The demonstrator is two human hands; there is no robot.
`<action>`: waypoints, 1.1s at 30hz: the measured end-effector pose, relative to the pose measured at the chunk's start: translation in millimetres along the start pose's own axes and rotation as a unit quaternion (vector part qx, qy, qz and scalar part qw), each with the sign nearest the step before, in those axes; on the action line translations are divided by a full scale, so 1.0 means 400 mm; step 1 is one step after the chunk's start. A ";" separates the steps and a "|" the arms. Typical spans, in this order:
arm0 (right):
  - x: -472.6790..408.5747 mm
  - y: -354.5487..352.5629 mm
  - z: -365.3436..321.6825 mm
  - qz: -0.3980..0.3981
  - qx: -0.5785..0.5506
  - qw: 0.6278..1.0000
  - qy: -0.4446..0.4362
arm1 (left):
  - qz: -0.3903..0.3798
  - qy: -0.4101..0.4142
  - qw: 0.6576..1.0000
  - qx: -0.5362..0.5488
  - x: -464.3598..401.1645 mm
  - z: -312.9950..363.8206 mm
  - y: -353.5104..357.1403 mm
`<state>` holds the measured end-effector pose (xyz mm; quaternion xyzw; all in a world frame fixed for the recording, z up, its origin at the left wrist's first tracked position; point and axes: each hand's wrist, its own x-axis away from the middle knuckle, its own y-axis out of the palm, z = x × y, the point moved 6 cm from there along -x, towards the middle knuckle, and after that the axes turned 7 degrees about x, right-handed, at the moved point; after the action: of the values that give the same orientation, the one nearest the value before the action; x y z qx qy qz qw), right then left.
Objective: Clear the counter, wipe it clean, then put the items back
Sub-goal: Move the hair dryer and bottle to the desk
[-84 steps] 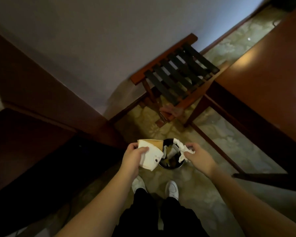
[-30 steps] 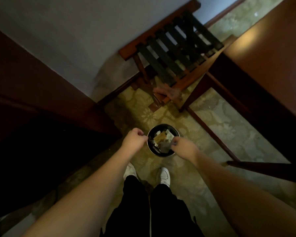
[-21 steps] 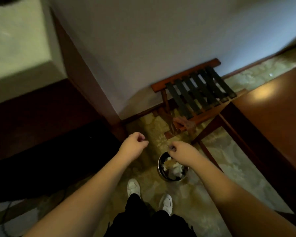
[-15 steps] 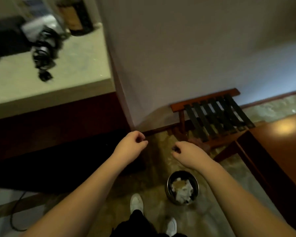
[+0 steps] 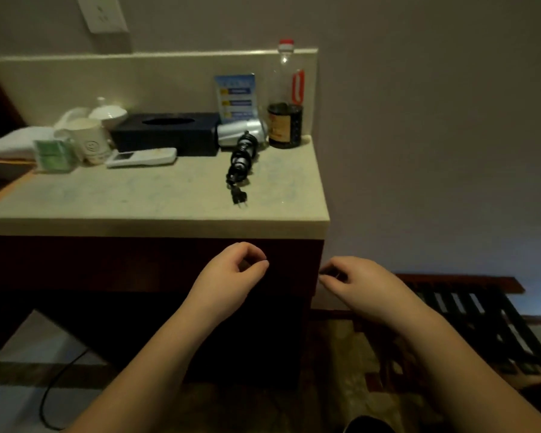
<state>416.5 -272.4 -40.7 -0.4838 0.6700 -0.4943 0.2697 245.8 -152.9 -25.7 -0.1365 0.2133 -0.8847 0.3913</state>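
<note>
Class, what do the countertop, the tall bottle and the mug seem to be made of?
Countertop: likely pale stone or stone-look, matte with faint mottling. Tall bottle: clear glossy plastic, probably; dark liquid shows through. Mug: white glazed ceramic, apparently, with a smooth surface.

A pale stone-look counter (image 5: 156,198) with a smooth, faintly mottled top; a clear plastic bottle (image 5: 285,98) (red cap, dark liquid); a matt dark tissue box (image 5: 166,132); a glossy white ceramic cup (image 5: 91,142); dark wooden cabinet front (image 5: 107,270).
</note>
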 end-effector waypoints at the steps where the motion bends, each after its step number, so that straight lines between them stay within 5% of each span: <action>1: -0.016 -0.020 -0.024 0.013 0.001 1.000 -0.007 | 0.016 0.009 1.000 0.009 -0.007 0.003 -0.032; 13: -0.338 -0.247 -0.180 0.179 -0.074 0.981 -0.002 | 0.106 0.081 0.990 0.041 -0.289 0.124 -0.303; 25: -0.646 -0.406 -0.127 0.242 -0.069 0.961 0.115 | 0.022 0.008 0.994 -0.109 -0.570 0.160 -0.293; 33: -0.740 -0.414 -0.098 0.265 -0.276 0.910 0.159 | -0.061 -0.072 0.981 -0.167 -0.634 0.117 -0.232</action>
<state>561.3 6.9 91.9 -0.2588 0.9171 -0.2709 0.1364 372.5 80.6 41.2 -0.2760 0.3202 -0.8468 0.3227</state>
